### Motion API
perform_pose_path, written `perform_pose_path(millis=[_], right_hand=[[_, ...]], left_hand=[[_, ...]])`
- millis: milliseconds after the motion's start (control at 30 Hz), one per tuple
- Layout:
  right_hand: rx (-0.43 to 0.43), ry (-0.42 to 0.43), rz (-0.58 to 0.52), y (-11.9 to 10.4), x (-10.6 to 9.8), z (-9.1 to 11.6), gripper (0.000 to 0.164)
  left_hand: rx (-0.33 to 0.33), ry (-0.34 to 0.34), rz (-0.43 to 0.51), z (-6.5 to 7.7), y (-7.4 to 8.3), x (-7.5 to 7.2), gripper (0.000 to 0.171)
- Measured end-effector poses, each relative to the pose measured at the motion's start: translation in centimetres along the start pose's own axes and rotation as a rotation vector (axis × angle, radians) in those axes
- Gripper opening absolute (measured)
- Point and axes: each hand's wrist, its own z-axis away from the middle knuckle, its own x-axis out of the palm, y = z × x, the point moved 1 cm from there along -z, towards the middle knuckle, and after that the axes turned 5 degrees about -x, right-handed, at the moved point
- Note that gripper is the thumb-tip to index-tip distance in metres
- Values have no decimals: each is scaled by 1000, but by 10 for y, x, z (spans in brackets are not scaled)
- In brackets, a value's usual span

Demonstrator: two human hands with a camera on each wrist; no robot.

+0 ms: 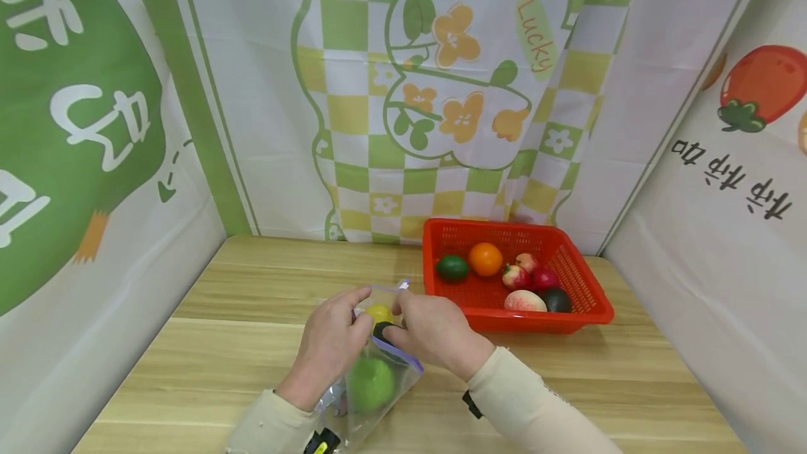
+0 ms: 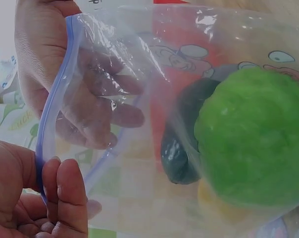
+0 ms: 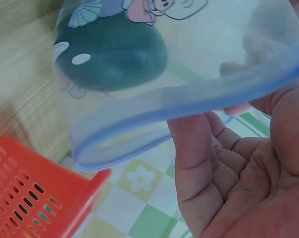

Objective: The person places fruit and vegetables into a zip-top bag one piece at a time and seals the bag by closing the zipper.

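A clear zip bag point(image 1: 372, 415) with a purple-blue zip edge holds a bumpy, bright green round fruit point(image 2: 253, 136), a dark green smooth fruit point(image 3: 115, 54) and a yellow fruit point(image 1: 379, 313). My left hand point(image 1: 330, 338) pinches the bag's rim on the left, thumb against fingers. At the bag's mouth is my right hand point(image 1: 435, 328); in the left wrist view its fingers point(image 2: 97, 119) show through the film, loosely bent, with nothing between them. The dark fruit lies deeper in the bag, apart from those fingers and against the green one.
A red plastic basket point(image 1: 466, 314) stands behind and to the right on the wooden table point(image 1: 252, 349). In it lie an orange point(image 1: 485, 259), a green fruit point(image 1: 452, 267), a peach point(image 1: 525, 300), a dark fruit point(image 1: 556, 300) and several reddish fruits. Printed cloth walls enclose the table.
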Motion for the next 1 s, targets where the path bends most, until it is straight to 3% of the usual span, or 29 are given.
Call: perform_pose_path(millis=[300,467,700,1000], right_hand=[[-42,51,-34,2,-18,3,28],[31,45,-62,15,-28,3,32],[128,124,-15,46,-40,3,28],[299,76,80,94,-44,5,36]], left_hand=[[21,31,-12,0,-1,0,46],[31,49,-26,0,-2,0,45],[25,44,-21,1,-2,-1,46],[17,33,-20,1,-2,-1,46]])
